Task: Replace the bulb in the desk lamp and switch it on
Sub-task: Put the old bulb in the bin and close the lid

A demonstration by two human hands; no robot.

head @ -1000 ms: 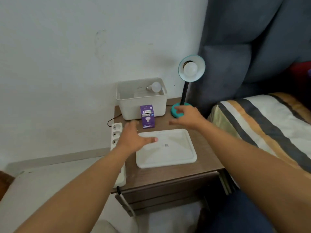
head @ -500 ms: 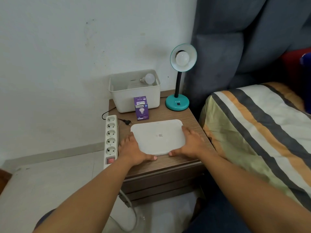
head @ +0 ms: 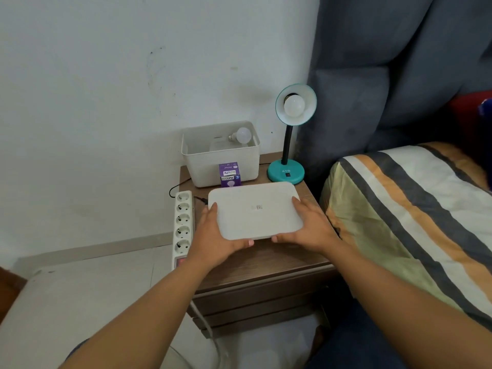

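Note:
A teal desk lamp (head: 286, 171) stands at the back right of the wooden nightstand (head: 279, 259), with a white bulb (head: 294, 106) in its shade. A second white bulb (head: 241, 135) lies in a white bin (head: 221, 166) at the back. A purple bulb box (head: 230, 174) stands in front of the bin. A white tray (head: 255, 209) is gripped at its near corners by my left hand (head: 217, 235) and my right hand (head: 308, 226), its near edge raised off the nightstand.
A white power strip (head: 183, 222) hangs along the nightstand's left side, a black cable running to it. A bed with a striped cover (head: 412, 209) lies to the right, with a grey padded headboard (head: 386, 75) behind the lamp.
My hands came off the lamp base and table and closed on the tray's near corners. The tray's near edge has lifted and the tray has shifted towards the bin.

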